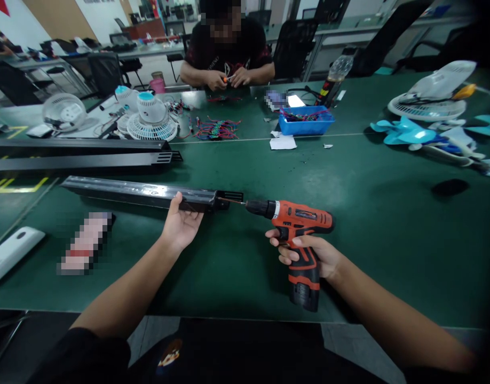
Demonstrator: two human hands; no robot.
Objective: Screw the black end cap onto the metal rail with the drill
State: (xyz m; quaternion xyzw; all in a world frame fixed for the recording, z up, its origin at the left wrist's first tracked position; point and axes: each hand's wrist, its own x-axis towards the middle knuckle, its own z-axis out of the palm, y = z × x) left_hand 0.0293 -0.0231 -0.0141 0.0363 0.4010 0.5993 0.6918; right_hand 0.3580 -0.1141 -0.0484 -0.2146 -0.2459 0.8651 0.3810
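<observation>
A red and black cordless drill (303,216) is gripped in my right hand (309,250), its long thin bit pointing left. The bit's tip meets, or comes very near, the right end of a long black housing (149,193); exact contact is too small to tell. My left hand (183,224) is wrapped around that housing near its right end, thumb on top and fingers underneath. Slots show in the flat tab (232,196) at the housing's end. The housing's left part stretches away across the green table.
Two more black housings (88,160) lie behind. A white case (13,253) and a blurred-out flat object (87,242) are at left. Farther back are fan parts (151,117), wired boards (216,128), a blue bin (307,127) and a bottle (335,80). A person (229,53) works opposite.
</observation>
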